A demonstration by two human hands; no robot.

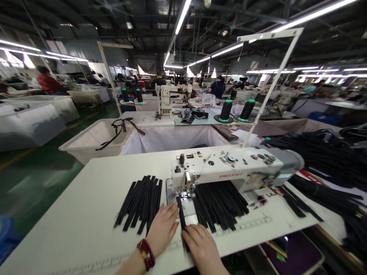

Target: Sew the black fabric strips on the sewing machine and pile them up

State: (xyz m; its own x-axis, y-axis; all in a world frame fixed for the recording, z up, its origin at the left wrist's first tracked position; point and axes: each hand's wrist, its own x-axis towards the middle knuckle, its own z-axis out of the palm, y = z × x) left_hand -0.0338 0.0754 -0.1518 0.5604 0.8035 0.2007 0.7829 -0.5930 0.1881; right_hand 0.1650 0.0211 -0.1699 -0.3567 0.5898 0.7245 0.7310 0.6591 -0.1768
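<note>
A narrow black fabric strip [181, 214] lies lengthwise at the white sewing machine [206, 172], its far end at the presser foot [187, 193]. My left hand [163, 225] rests flat beside the strip, fingers stretched forward, fingertips at its left edge near the metal needle plate. Closer to the table's front edge, my right hand [200, 242] has its thumb and fingers closed on the strip's near part. To the left spreads a pile of black strips [140, 202]. Another bunch of strips [219, 204] lies under the machine arm.
Small pink-handled scissors [260, 202] lie right of the strips. Printed rulers run along the table [97, 191] front. Behind stand a fabric-lined bin [169, 138] and thread cones [226, 110]. Dark material [315, 156] is heaped at right. Other people work farther back.
</note>
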